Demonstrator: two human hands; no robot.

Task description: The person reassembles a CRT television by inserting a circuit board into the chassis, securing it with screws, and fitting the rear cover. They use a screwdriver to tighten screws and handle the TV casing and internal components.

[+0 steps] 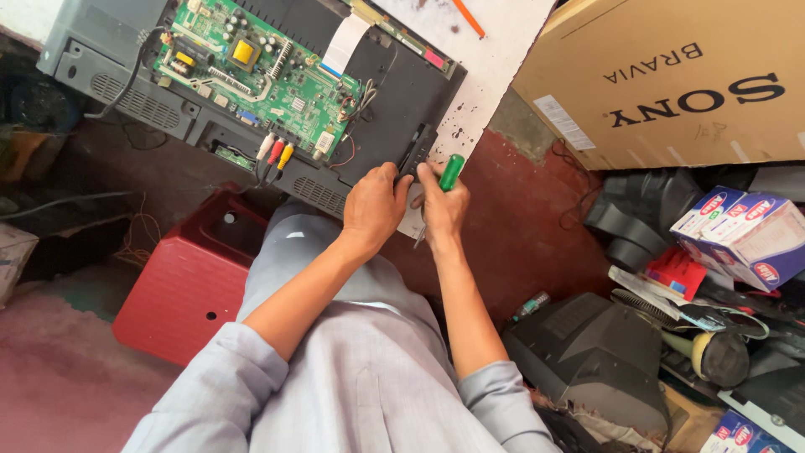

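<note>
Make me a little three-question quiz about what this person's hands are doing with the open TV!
1. True or false: the right hand holds a green-handled screwdriver.
2. What does the left hand touch? A) the red stool B) the small black part at the TV's edge C) the cardboard box
3. What colour is the circuit board?

Key: 1 true. 2 B. 3 green.

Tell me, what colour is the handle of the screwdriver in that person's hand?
Green; the screwdriver handle shows in the right hand in the head view.
</note>
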